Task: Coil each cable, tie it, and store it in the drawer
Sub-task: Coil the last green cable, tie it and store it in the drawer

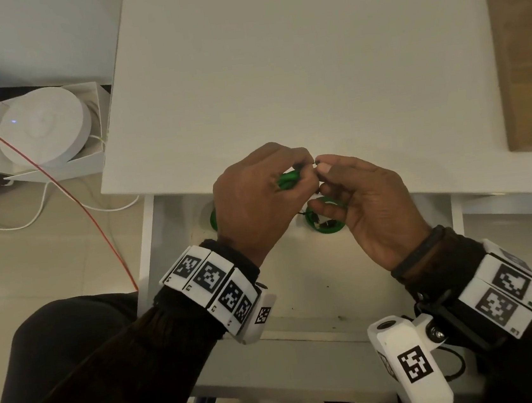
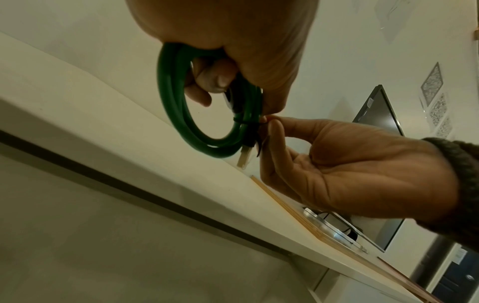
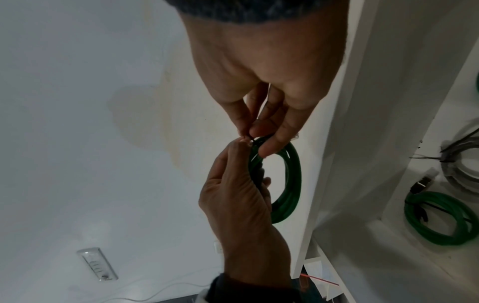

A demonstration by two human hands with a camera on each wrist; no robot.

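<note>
My left hand [image 1: 301,161] grips a coiled green cable [image 2: 178,106] just above the white table's [image 1: 308,64] front edge. A thin black tie [image 2: 247,124] wraps one side of the coil, next to its clear plug [image 2: 244,158]. My right hand [image 1: 322,168] pinches the end of that tie between thumb and forefinger, its tips touching my left fingertips. Below the hands the white drawer [image 1: 317,288] stands open. Another green coil [image 3: 440,221] and a grey coil [image 3: 460,170] lie inside, and more green shows under my left hand [image 1: 213,220].
A wooden board [image 1: 525,46] lies on the table's right side. Left of the table, on the floor, a round white device [image 1: 44,127] sits in a box, with a red cable [image 1: 68,190] and a white cable [image 1: 43,210] running past it.
</note>
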